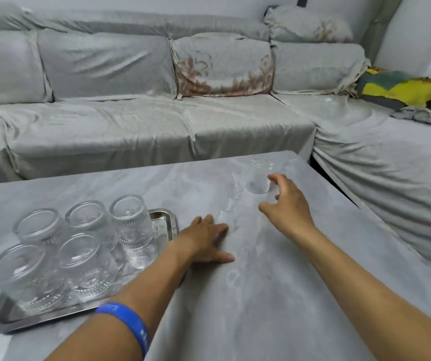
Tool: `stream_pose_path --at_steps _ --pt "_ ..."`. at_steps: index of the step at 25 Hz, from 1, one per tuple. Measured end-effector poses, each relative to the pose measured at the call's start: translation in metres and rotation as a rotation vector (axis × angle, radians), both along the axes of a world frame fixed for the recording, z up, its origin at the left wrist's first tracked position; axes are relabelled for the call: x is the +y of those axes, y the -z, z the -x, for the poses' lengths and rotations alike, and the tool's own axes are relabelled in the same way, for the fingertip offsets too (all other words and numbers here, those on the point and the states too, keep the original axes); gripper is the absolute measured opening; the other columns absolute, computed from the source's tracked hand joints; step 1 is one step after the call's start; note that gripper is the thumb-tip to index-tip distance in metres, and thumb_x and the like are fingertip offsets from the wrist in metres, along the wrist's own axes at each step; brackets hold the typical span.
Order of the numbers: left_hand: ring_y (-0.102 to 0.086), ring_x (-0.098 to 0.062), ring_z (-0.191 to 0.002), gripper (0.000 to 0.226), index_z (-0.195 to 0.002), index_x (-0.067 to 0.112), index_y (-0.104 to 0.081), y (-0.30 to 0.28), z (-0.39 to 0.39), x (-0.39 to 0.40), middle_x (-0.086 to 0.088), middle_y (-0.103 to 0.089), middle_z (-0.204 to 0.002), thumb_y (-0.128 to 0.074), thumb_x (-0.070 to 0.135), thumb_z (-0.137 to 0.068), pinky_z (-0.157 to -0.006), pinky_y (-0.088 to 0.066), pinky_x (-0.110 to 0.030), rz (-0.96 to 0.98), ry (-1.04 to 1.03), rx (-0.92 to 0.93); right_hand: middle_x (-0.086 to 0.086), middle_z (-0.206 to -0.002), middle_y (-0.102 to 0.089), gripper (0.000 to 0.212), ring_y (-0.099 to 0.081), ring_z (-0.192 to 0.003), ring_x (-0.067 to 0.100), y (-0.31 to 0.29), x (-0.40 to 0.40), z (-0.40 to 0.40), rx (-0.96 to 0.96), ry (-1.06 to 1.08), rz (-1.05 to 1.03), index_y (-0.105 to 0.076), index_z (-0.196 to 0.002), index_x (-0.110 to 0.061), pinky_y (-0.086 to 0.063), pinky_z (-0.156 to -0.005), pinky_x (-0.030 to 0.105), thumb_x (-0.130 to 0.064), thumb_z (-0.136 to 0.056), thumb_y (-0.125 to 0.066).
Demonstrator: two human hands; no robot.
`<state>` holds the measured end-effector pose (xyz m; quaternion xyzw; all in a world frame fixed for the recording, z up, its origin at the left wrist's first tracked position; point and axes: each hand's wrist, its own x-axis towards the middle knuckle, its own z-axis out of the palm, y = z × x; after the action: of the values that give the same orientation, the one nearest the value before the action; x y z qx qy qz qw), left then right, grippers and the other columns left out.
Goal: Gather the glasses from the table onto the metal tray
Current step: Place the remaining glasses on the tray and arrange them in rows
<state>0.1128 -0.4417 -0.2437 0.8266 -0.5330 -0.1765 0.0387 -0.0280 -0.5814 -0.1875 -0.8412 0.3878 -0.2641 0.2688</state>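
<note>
1. Our left hand (pixel 205 241): palm down, flat, fingers spread and pointing forward, thumb out to the right.
2. Our left forearm: bare, stretched forward from the lower left, with a blue wristband (pixel 126 325) around it well behind the wrist.
3. Our right hand (pixel 286 201): raised and reaching forward, fingers curled in an open C, thumb low and apart from them, grasping nothing.
4. Our right forearm: bare, running in from the lower right corner.

Five inverted glasses (pixel 84 246) on tray (pixel 163 217)
</note>
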Motion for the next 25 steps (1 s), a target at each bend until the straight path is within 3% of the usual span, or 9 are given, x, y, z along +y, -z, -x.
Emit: stream_pose_path --at_steps 2,8,11,14,16,19,21,23,25 --pt "-0.028 -0.036 -0.134 0.094 -0.142 0.037 -0.032 -0.001 -0.01 -0.003 -0.007 -0.035 -0.14 -0.062 0.076 -0.062 -0.108 -0.034 -0.045 -0.044 0.024 0.013 0.003 -0.144 -0.045 0.076 -0.054 -0.119 0.026 0.005 -0.025 -0.017 0.015 0.013 0.01 -0.036 -0.14 -0.023 -0.042 -0.089 0.033 -0.026 -0.073 -0.072" --pt "-0.025 -0.033 -0.139 0.097 -0.142 0.041 -0.027 0.001 -0.016 -0.011 -0.004 -0.027 -0.151 -0.062 0.078 -0.059 -0.109 -0.033 -0.045 -0.086 0.057 -0.058 0.007 -0.156 -0.031 0.113 -0.04 -0.137 0.028 0.04 -0.089 -0.08 -0.256 0.189 -0.347 -0.013 -0.151 -0.023 -0.035 -0.099 0.03 -0.03 -0.064 -0.085" --pt "-0.018 -0.035 -0.142 0.097 -0.144 0.042 -0.023 0.001 -0.016 -0.013 -0.005 -0.02 -0.156 -0.06 0.078 -0.062 -0.11 -0.032 -0.048 -0.089 0.067 -0.069 0.008 -0.15 -0.041 0.099 -0.046 -0.132 0.03 0.048 -0.107 -0.102 -0.283 0.228 -0.355 -0.026 -0.147 -0.022 -0.038 -0.102 0.034 -0.031 -0.067 -0.083" --pt "-0.013 -0.037 -0.144 0.096 -0.144 0.042 -0.021 0.002 -0.014 -0.012 -0.006 -0.015 -0.158 -0.061 0.077 -0.064 -0.109 -0.031 -0.05 -0.105 0.064 -0.065 0.007 -0.127 -0.061 0.076 -0.059 -0.112 0.03 0.044 -0.109 -0.107 -0.26 0.274 -0.305 -0.045 -0.127 -0.022 -0.045 -0.089 0.034 -0.037 -0.064 -0.083" --pt "-0.018 -0.039 -0.14 0.095 -0.144 0.04 -0.024 0.0 -0.012 -0.01 -0.008 -0.021 -0.155 -0.063 0.075 -0.065 -0.105 -0.034 -0.05 -0.107 0.061 -0.071 0.004 -0.118 -0.065 0.071 -0.062 -0.102 0.027 0.044 -0.096 -0.095 -0.306 0.335 -0.261 -0.05 -0.117 -0.023 -0.043 -0.079 0.031 -0.043 -0.058 -0.083" --pt "-0.033 -0.037 -0.129 0.085 -0.139 0.032 -0.038 -0.013 -0.005 -0.005 -0.01 -0.037 -0.14 -0.067 0.068 -0.068 -0.096 -0.042 -0.05 -0.082 0.028 -0.03 -0.001 -0.111 -0.065 0.075 -0.064 -0.099 0.024 0.038 -0.054 -0.069 -0.523 0.399 -0.355 -0.054 -0.115 -0.024 -0.05 -0.081 0.033 -0.05 -0.049 -0.082" --pt "-0.044 -0.036 -0.121 0.065 -0.13 0.022 -0.051 -0.022 0.01 0.013 -0.012 -0.05 -0.129 -0.068 0.055 -0.076 -0.087 -0.045 -0.046 0.003 -0.017 -0.027 -0.007 -0.097 -0.064 0.071 -0.065 -0.086 0.02 0.023 -0.009 -0.052 -0.663 0.402 -0.517 -0.056 -0.106 -0.027 -0.058 -0.076 0.04 -0.049 -0.044 -0.083" --pt "-0.054 -0.037 -0.111 0.038 -0.118 0.012 -0.057 -0.024 0.03 0.039 -0.014 -0.058 -0.118 -0.065 0.027 -0.084 -0.074 -0.044 -0.042 0.143 -0.043 -0.07 -0.006 -0.091 -0.066 0.064 -0.064 -0.075 0.017 0.016 0.041 -0.036 -0.778 0.348 -0.604 -0.058 -0.099 -0.027 -0.057 -0.061 0.035 -0.046 -0.043 -0.084" --pt "-0.055 -0.038 -0.108 0.035 -0.117 0.01 -0.058 -0.032 0.045 0.07 -0.014 -0.06 -0.117 -0.056 0.011 -0.083 -0.074 -0.046 -0.045 0.298 -0.103 -0.028 -0.004 -0.093 -0.069 0.06 -0.067 -0.077 0.018 0.003 0.088 -0.03 -0.825 0.304 -0.599 -0.06 -0.1 -0.025 -0.055 -0.057 0.033 -0.041 -0.047 -0.085"
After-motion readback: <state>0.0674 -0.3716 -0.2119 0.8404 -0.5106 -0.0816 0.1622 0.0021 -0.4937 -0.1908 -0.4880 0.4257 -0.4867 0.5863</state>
